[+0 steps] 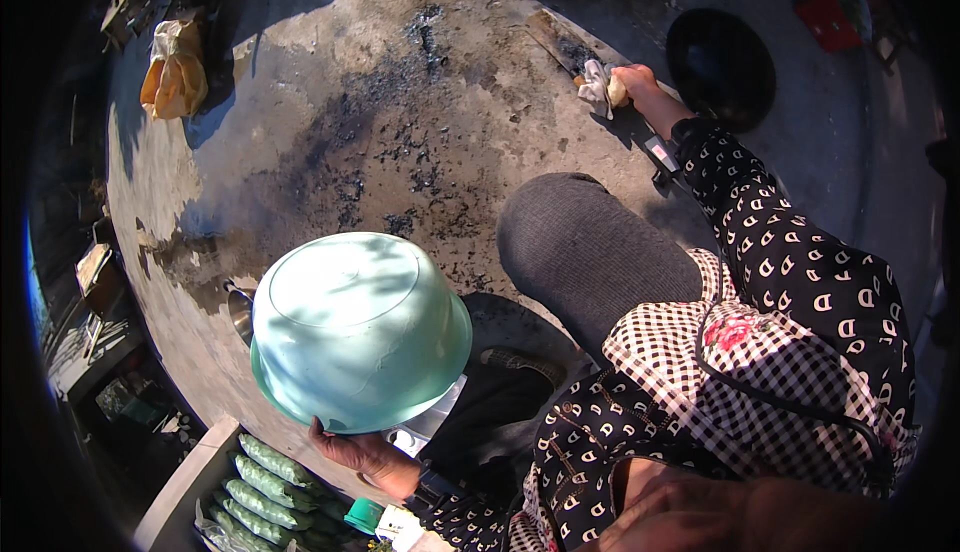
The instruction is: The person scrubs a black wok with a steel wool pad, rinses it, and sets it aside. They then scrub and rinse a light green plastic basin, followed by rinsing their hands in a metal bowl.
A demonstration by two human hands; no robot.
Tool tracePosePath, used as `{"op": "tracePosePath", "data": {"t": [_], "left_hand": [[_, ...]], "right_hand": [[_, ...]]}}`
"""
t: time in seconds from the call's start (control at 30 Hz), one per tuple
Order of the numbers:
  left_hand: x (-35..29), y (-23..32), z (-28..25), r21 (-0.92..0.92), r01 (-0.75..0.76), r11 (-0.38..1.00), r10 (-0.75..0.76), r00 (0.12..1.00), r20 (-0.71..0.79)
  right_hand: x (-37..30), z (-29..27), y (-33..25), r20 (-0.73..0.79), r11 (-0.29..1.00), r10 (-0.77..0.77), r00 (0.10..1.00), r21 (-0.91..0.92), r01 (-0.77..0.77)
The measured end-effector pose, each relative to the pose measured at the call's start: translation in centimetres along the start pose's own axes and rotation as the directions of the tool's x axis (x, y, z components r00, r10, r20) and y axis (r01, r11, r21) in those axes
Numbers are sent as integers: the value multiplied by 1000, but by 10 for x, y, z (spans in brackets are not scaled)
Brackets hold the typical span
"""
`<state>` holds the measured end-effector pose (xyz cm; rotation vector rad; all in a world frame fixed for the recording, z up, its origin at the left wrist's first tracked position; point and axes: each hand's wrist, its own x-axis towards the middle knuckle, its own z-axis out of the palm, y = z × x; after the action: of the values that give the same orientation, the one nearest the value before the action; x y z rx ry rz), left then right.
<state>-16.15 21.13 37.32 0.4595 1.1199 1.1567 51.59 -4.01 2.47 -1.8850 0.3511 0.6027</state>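
Observation:
My left hand grips the rim of a pale mint-green basin. The basin is turned over, so its round base faces up, and light and shadow dapple it. Off to the upper right, my right arm reaches out low over the ground. The right hand is closed around a crumpled whitish bundle, perhaps cloth or paper. A brownish tip shows at the bundle's far side; its exact kind is unclear.
A black round pan-like thing lies beyond my right wrist, near a red container. A tan bag stands far left. Several green-filled plastic bags sit in a box at lower left. Dark debris litters the concrete.

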Motion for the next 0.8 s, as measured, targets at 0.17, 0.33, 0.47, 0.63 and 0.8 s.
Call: {"op": "tracePosePath", "data": {"t": [0.17, 0.33, 0.47, 0.63, 0.8], "left_hand": [[-1, 1, -5, -32, -44, 999, 42, 996, -74], [7, 6, -25, -92, -2, 996, 6, 999, 39], [16, 6, -33, -192, 39, 981, -5, 984, 176], [8, -2, -11, -114, -12, 993, 25, 993, 119], [11, -12, 11, 20, -197, 980, 198, 979, -50]], "right_hand": [[23, 5, 8, -148, 988, -46, 988, -150, 23], [19, -5, 7, -104, 985, -101, 989, 131, 114], [-15, -21, -22, 88, 887, -279, 956, 406, 221], [-69, -33, -86, 86, 893, -244, 966, 409, 189], [-137, 29, -167, 538, 882, -398, 743, 447, 149]]}}
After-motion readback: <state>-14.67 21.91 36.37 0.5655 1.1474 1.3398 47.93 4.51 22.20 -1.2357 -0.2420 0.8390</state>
